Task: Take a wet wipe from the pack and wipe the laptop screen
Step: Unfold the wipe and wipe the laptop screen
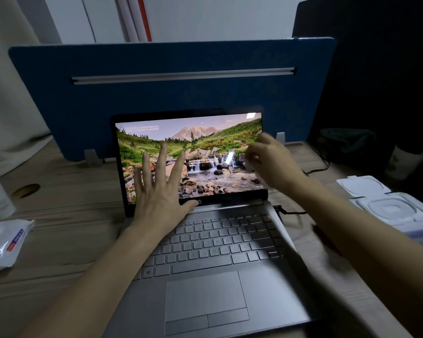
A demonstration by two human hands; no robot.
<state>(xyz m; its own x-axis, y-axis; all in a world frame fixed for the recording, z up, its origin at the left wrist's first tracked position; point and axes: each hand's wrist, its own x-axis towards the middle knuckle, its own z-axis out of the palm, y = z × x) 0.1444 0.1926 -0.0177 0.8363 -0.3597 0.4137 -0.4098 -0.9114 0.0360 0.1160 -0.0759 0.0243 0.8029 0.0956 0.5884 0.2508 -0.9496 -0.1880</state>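
Head view, wooden desk. Far left: a white pouch with red and blue print lies flat at the desk edge; whether this is the wipe source cannot be told. Behind it, a round cable hole in the desktop. A blue divider with a grey rail stands upright across the back of the desk. Centre: laptop open, lid tilted back, screen lit with a mountain and waterfall picture. Left hand is raised in front of the left half of the screen, palm toward it, fingers spread wide apart and straight, thumb tip at the lower bezel; contact with the glass cannot be confirmed. Holds nothing. Right hand is at the right part of the screen, motion-blurred, fingers curled together and clamped on a white wipe, which is bunched and pressed to the screen near its right edge; a bit of white also shows below the wrist. A black cable runs from the laptop's right side. Far right: white pack with its round lid flipped open, lying on the desk, well apart from the right hand.
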